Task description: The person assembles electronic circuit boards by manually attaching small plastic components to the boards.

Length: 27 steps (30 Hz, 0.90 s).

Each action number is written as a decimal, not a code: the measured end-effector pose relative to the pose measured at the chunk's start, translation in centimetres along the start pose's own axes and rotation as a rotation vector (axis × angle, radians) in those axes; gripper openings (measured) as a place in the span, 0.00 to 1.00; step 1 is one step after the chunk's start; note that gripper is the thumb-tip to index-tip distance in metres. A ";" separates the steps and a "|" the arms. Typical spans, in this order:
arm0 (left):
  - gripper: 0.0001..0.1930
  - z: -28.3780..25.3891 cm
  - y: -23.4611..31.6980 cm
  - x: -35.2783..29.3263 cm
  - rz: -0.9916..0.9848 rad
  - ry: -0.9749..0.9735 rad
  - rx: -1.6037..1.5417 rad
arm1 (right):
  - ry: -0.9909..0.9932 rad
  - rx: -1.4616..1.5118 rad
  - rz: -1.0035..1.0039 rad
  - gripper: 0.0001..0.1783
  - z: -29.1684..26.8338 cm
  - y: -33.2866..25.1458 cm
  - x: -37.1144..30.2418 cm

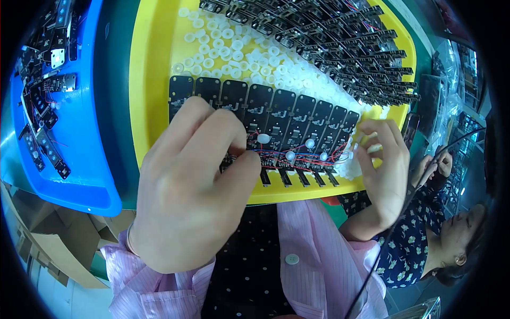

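Observation:
A row of black circuit boards (281, 114), joined side by side, lies in a yellow tray (151, 64). Red and blue wires (273, 155) and several small round white parts (309, 143) lie across its near half. My left hand (194, 186) is over the row's left end, thumb and forefinger brought together in a pinch; whatever is between them is hidden. Beside the row's right end, my right hand (385, 159) has curled fingers, with a gap between thumb and forefinger. Its fingertips are by loose white plastic rings (348, 165), and I see nothing held there.
More white rings (226, 45) spread behind the row. Stacked rows of circuit boards (340, 42) fill the tray's far right. At left, a blue tray (79, 159) holds loose boards with wires (40, 106). A co-worker's hands (438, 167) are at the right, beyond a dark cable.

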<state>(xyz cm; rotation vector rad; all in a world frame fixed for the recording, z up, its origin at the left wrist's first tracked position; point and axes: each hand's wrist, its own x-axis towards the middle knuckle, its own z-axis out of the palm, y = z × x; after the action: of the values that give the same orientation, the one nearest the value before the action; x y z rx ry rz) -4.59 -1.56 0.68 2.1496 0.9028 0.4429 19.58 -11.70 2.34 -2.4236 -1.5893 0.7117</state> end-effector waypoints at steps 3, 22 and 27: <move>0.06 -0.9 0.8 1.4 -0.005 -0.158 0.151 | -0.029 0.058 -0.063 0.12 -0.1 1.2 0.2; 0.10 -0.4 -0.9 -0.2 -0.022 0.164 -0.172 | 0.136 0.832 -0.271 0.04 1.4 -4.9 -0.8; 0.09 0.4 -0.3 -0.5 -0.204 0.282 -0.414 | -0.149 0.777 -0.360 0.07 3.5 -7.7 1.0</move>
<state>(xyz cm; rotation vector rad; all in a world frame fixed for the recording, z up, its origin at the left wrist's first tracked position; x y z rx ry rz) -4.88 -2.02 0.18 1.6273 1.0665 0.7689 11.90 -7.93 1.86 -1.5200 -1.3762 1.1752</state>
